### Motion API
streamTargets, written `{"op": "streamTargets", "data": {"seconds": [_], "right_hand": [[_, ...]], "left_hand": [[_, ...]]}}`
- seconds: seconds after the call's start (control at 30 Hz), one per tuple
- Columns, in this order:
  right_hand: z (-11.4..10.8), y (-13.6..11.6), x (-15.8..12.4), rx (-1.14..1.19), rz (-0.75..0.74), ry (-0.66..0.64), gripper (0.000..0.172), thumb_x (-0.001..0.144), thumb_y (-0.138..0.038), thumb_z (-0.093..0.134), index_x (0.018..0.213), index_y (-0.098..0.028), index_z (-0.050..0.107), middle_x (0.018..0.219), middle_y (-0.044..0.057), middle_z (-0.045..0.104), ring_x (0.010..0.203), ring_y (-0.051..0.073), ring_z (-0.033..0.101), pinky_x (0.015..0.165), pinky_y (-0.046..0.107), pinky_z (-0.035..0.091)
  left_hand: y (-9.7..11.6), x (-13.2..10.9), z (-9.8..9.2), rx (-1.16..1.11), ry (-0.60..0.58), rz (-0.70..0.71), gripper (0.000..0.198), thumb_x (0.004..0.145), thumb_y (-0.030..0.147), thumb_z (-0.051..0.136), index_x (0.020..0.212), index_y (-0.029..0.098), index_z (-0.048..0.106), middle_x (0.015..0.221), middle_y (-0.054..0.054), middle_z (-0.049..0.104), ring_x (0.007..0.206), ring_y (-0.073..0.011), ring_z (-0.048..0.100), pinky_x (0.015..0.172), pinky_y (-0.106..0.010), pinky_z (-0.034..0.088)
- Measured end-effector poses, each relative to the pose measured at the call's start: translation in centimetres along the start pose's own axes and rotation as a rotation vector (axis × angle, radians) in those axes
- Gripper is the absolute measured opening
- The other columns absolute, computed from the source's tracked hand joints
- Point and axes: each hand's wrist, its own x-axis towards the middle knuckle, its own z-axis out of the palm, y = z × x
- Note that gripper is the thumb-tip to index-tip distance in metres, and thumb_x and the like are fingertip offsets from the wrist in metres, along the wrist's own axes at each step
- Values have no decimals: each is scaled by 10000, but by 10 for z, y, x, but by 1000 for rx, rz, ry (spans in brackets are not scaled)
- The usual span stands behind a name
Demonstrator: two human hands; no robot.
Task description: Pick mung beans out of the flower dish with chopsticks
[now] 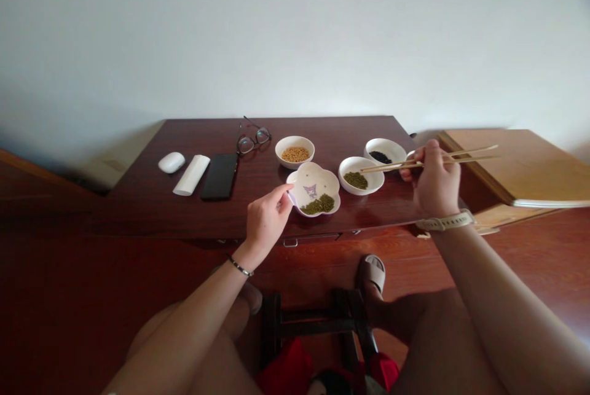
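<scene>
My left hand (268, 217) pinches the near-left rim of a flower-shaped bowl (325, 179) with a cartoon print inside. Small green beans (318, 205) lie along that bowl's near side. In my right hand (436, 180) is a pair of chopsticks (391, 166), their tips over a round white bowl (376, 183) of green beans (356, 180). Behind it, another white bowl (391, 145) contains dark beans (380, 157), partly covered by the chopsticks and hand. A third white bowl (282, 147) holds yellow beans (295, 154). Whether the chopsticks grip a bean is too small to tell.
On the dark red table (258, 211) lie glasses (254, 140), a black phone (219, 177), a white oblong case (192, 175) and a rounded white object (171, 163). A lighter wooden cabinet (520, 164) stands at the right. The wall rises behind the table.
</scene>
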Motion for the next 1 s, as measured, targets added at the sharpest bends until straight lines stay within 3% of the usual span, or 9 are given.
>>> {"op": "streamTargets", "data": {"seconds": [0.13,0.3,0.5,0.7,1.0], "right_hand": [[-12,-1,6,-179,-111,27,389,1074,-445,581,753,-225,584,593,-17,561,448,127,552,451,273,403],[-12,-7,-1,-152,-90,-4,410,1058,-521,616,777,-222,606,621,-5,572,468,130,563,463,273,415],[9,-11,-28,20,83,-216,466,1007,-617,679,788,-217,587,711,-18,584,487,86,553,437,217,414],[22,-14,-54,-162,194,-487,520,1006,-700,635,810,-221,589,694,-24,577,490,96,590,437,212,455],[23,2,-56,-270,171,-496,553,1007,-743,588,808,-227,574,670,-21,586,498,118,623,450,233,479]], "left_hand": [[2,0,0,-8,-7,6,283,1032,150,614,1219,204,820,1023,-74,872,777,-185,806,735,-272,577],[4,1,1,2,-11,9,283,1030,153,611,1215,203,819,1032,-72,873,780,-190,809,730,-276,576],[4,0,2,12,-16,6,273,1033,160,616,1210,202,819,1056,-70,873,812,-208,824,743,-286,582],[7,0,1,20,-22,11,276,1035,162,611,1209,196,822,1036,-70,873,800,-216,821,726,-298,577],[11,-1,-1,47,-17,24,286,1031,158,620,1227,200,823,1029,-76,872,775,-202,807,722,-292,568]]}}
